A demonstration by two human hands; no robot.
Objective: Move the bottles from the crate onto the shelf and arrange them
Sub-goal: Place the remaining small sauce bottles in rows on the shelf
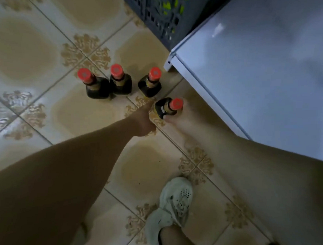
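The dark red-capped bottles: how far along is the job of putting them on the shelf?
Done: three dark red-capped bottles stand on the tile floor, outside the grey plastic crate. In hand: the right hand holds a fourth, tilted bottle; the left hand reaches toward it. Left: none sits on the white flat surface in view, so all four await shelving.

The scene is dimly lit; glare is seen on the floor [37, 101] at 9 o'clock and the white panel [265, 82] at 1 o'clock; all is softly blurred, edges bent
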